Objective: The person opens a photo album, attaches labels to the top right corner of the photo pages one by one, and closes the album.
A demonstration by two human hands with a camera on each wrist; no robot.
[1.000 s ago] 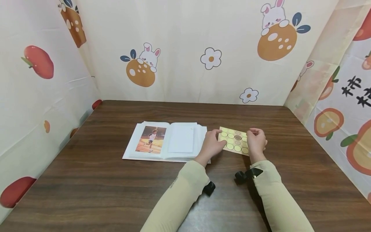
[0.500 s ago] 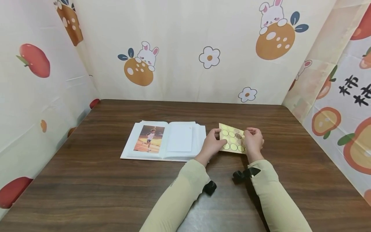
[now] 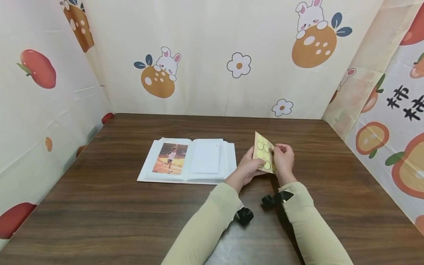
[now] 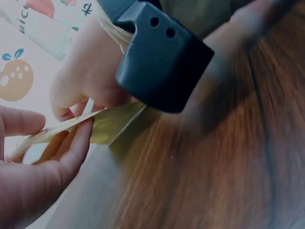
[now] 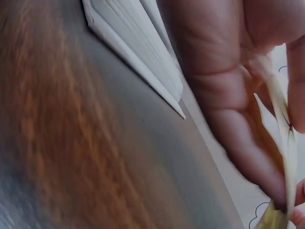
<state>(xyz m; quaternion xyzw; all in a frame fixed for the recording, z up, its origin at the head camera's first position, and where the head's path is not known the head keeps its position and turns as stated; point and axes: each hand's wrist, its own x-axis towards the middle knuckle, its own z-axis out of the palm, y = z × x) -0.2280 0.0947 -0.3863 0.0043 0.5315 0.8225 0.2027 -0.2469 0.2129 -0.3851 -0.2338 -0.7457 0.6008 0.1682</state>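
A yellow sheet of round stickers [image 3: 264,150] is held up off the table, tilted and slightly bent. My left hand [image 3: 246,170] grips its left side, thumb across the front and fingers behind, as the left wrist view shows with the sheet [image 4: 119,124] edge-on. My right hand [image 3: 284,162] pinches the sheet's right part; its fingertips partly cover a darker brown round sticker. In the right wrist view, the right hand's fingers [image 5: 233,124] lie against the sheet [image 5: 289,162]. Whether a sticker is lifted off its backing I cannot tell.
An open white photo album [image 3: 144,176] lies left of my hands, a photo of a running child [image 3: 170,159] on its left page and a white page [image 3: 205,158] on the right. The brown wooden table [image 3: 116,213] backs onto a printed curtain [image 3: 205,81].
The sheet has tilted up and bent more. My left hand has moved slightly right and reached further under it, while my right hand has shifted left, narrowing the gap between them.
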